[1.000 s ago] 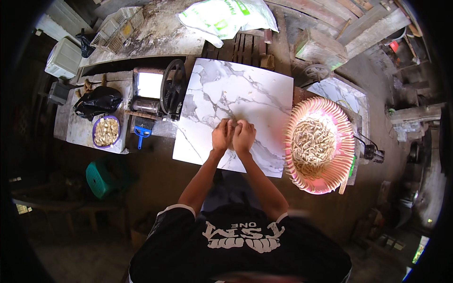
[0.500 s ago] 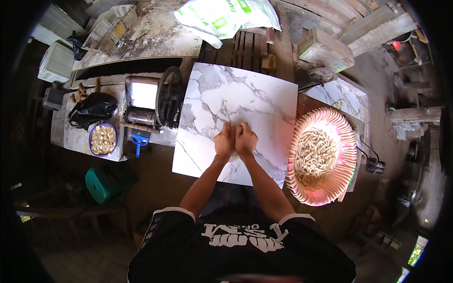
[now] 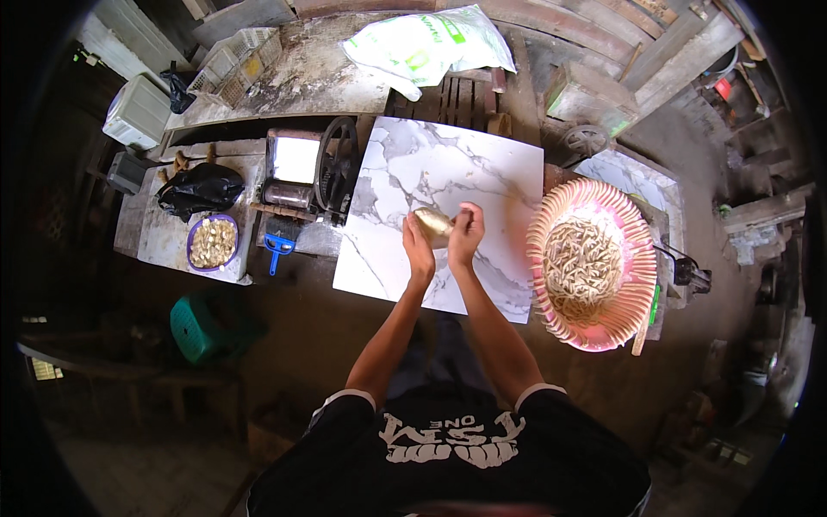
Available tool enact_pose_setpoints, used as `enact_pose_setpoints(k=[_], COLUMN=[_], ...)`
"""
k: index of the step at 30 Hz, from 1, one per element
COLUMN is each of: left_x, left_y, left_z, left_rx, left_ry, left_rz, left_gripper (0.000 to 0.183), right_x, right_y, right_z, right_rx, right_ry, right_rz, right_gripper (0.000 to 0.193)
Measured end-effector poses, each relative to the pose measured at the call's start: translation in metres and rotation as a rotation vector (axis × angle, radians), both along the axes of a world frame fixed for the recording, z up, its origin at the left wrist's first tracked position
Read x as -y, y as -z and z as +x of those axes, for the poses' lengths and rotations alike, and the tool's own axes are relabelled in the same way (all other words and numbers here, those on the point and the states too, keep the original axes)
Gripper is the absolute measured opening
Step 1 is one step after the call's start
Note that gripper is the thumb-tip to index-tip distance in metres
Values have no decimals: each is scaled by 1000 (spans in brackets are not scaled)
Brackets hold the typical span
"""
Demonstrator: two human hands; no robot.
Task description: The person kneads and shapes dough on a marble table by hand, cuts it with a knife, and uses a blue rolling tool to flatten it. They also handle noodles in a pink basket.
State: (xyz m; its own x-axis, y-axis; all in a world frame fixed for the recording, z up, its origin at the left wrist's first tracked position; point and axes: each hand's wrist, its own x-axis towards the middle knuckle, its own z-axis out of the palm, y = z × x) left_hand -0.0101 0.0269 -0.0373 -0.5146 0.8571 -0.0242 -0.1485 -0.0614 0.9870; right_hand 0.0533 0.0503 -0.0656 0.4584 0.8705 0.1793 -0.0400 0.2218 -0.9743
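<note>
Between my hands, just over the marble-patterned white board (image 3: 379,267), is a smooth, tan lump of dough (image 3: 435,223), slightly blurred. My left hand (image 3: 418,248) lies along its left side, with the fingers together and pressed against it. The fingers of my right hand (image 3: 465,237) curl round its right end. A few small crumbs are scattered on the board. Right of the board stands a pink basin (image 3: 633,289) heaped with thin, pale strips (image 3: 581,263); more strips hang side by side over its rim.
To the left stands a hand-cranked roller machine (image 3: 293,164) with a large wheel. A blue-handled scraper (image 3: 277,250), a purple bowl (image 3: 191,250) of pale pieces and a black plastic bag (image 3: 200,189) are beside it. A white-green sack (image 3: 431,52) lies behind; a green stool (image 3: 191,327) stands lower left.
Both hands were pressed together in fists on the board. Now they have come apart and risen slightly, with the lump showing between them. The whole view has shifted a little.
</note>
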Motion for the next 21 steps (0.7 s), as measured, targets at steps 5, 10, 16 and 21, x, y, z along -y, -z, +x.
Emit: enact_pose_setpoints(k=[5,10,16,21], left_x=[-19,-5,40,47], left_y=[11,29,41,41], left_z=[4,8,-22,-1], left_rx=[-207,-495,-572,-386], left_ry=[149,-46,241,-49], left_rz=[64,-120,134,-46], left_gripper=[35,33,19,17], right_x=[5,15,54,67], right_y=[-7,4,19,3], right_z=[7,2,7,4], right_rx=[210,417,768,999], right_ry=[-141,-198,-231,-275], right_rz=[-60,-153,202,94], right_gripper=[23,26,14,12])
